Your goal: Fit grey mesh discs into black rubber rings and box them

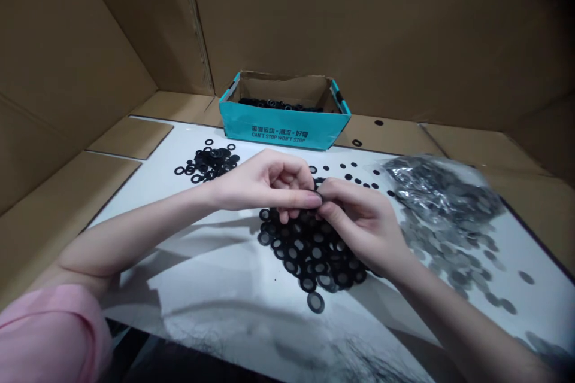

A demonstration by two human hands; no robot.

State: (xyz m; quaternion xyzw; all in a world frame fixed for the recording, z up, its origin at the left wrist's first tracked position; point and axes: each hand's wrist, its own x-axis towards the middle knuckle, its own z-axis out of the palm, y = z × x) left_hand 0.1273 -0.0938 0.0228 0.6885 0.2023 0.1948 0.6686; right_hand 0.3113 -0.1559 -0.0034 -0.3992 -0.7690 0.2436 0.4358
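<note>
My left hand (278, 182) and my right hand (362, 215) meet over the middle of the white table. Between the thumb and finger of each is a small black ring (318, 196), mostly covered by the fingertips. Whether a disc sits inside it I cannot make out. Just beneath both hands lies a heap of black rings with grey centres (317, 251). One such ring (315, 302) rests apart at the heap's near edge. Beyond my left forearm is a smaller pile of black rings (211, 163), several with open middles.
A turquoise box (283, 125) holding black rings stands at the back. To the right, a clear plastic bag (444, 191) lies beside loose grey discs (458, 257). Small black discs (357, 181) are scattered behind my right hand. Cardboard walls (359, 30) enclose the table (202, 287).
</note>
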